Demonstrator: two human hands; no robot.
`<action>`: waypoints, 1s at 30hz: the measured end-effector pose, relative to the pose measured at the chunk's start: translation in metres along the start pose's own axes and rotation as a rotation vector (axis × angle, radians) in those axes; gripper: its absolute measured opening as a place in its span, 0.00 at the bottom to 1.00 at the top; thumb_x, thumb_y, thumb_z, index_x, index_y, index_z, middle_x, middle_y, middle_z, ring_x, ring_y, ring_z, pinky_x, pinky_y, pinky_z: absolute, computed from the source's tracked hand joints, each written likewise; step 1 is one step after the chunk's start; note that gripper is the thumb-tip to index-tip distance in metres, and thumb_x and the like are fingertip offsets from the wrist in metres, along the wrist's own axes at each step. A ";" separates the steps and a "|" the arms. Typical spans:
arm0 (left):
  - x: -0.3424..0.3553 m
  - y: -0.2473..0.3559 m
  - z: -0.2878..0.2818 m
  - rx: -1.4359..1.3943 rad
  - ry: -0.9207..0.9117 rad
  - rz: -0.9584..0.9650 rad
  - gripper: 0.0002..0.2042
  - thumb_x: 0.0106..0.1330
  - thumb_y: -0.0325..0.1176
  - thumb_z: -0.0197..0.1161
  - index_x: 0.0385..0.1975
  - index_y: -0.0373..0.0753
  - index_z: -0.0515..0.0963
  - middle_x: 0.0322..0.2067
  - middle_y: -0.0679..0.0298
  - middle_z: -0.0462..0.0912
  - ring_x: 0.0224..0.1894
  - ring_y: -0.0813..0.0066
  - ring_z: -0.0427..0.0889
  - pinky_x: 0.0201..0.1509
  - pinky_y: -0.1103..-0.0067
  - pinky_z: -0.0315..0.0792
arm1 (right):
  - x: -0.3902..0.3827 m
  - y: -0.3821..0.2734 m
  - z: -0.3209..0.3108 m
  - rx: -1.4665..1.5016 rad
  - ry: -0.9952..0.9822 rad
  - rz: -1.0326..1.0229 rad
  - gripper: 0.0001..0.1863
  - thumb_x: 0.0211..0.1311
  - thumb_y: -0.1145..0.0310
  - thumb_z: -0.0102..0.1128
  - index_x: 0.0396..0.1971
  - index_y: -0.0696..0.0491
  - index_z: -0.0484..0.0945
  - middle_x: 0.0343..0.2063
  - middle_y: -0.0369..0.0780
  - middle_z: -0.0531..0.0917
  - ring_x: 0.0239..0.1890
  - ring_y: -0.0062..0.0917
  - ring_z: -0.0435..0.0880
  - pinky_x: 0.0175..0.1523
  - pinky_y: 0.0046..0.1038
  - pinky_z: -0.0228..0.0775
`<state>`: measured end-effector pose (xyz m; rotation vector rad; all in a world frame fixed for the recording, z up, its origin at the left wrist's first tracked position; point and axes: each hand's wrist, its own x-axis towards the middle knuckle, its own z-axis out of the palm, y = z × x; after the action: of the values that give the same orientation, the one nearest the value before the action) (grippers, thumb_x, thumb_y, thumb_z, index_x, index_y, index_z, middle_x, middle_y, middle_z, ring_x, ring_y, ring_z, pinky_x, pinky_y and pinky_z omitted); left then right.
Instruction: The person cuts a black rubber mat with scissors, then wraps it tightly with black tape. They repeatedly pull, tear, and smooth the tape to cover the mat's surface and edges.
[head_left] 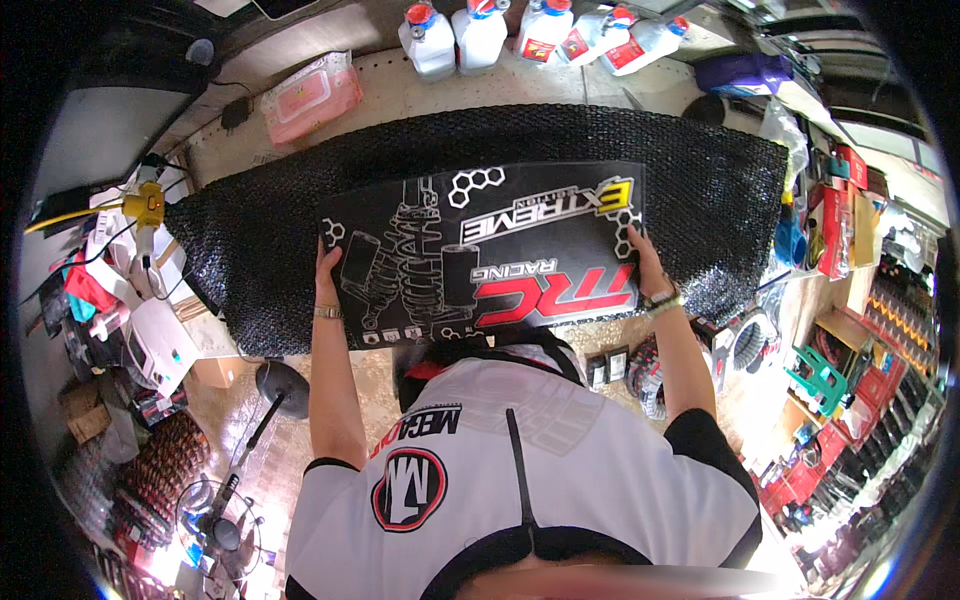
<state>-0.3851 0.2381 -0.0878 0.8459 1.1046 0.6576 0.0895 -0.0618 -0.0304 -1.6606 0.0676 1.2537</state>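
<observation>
A flat black cardboard box (450, 255), printed with a shock absorber drawing and with white, yellow and red graphics, lies in front of me. Under it spreads a wide sheet of black bubble wrap (250, 215), which covers much of the worktable. My left hand (328, 272) grips the box's left end, with the fingers partly hidden behind the edge. At the opposite end, my right hand (650, 268) holds the box the same way, its thumb along the side.
Several white bottles (478, 40) stand along the far edge. A pink wipes pack (312, 97) lies far left, near a yellow plug adapter (147, 205). To the right are a purple package (742, 73) and a green plastic item (815, 380). A fan (225, 532) stands lower left.
</observation>
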 end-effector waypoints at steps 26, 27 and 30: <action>0.021 0.058 0.050 0.015 0.250 -0.145 0.26 0.69 0.40 0.56 0.62 0.33 0.64 0.52 0.60 0.77 0.50 0.72 0.77 0.54 0.79 0.71 | 0.022 -0.039 0.017 0.110 0.216 0.080 0.32 0.64 0.61 0.58 0.65 0.56 0.63 0.52 0.36 0.78 0.53 0.20 0.75 0.59 0.24 0.63; 0.022 0.057 0.050 0.001 0.236 -0.145 0.26 0.69 0.40 0.56 0.63 0.33 0.64 0.52 0.60 0.77 0.50 0.72 0.77 0.54 0.79 0.71 | 0.021 -0.040 0.019 0.108 0.144 0.063 0.32 0.64 0.61 0.58 0.65 0.56 0.63 0.52 0.36 0.78 0.53 0.20 0.75 0.59 0.24 0.63; 0.023 0.053 0.048 0.060 0.239 -0.112 0.29 0.68 0.42 0.55 0.65 0.32 0.61 0.54 0.59 0.75 0.53 0.71 0.76 0.57 0.77 0.70 | 0.017 -0.047 0.024 0.091 0.195 0.065 0.31 0.62 0.61 0.59 0.64 0.57 0.65 0.50 0.36 0.79 0.51 0.20 0.76 0.58 0.23 0.64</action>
<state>-0.3351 0.2731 -0.0442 0.7634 1.3831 0.6464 0.1072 -0.0138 -0.0107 -1.7087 0.2956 1.1169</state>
